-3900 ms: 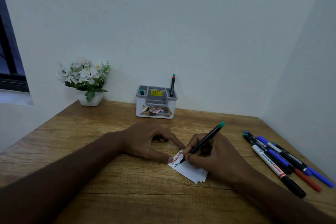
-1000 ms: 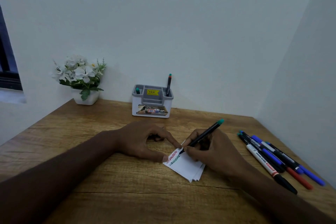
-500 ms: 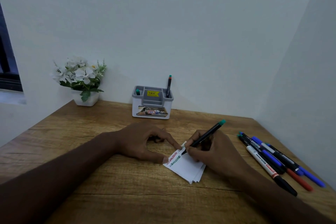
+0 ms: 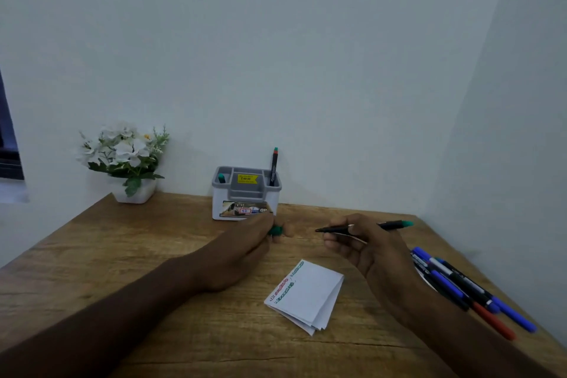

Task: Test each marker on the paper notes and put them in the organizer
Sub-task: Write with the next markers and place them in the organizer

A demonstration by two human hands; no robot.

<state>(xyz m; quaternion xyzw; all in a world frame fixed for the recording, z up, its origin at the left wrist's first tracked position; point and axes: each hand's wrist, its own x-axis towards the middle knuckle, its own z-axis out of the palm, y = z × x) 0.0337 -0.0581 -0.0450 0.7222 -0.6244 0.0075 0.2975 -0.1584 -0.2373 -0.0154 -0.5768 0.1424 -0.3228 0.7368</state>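
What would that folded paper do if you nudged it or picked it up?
The paper is a few thin folded sheets, so probably light and floppy. Lying flat on the smooth table, it would likely slide, not roll. Its loose edges might fan open when lifted.

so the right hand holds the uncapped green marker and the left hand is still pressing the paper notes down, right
Not quite: in the head view the left hand is off the paper notes, pinching the green cap. The right hand does hold the uncapped green marker.
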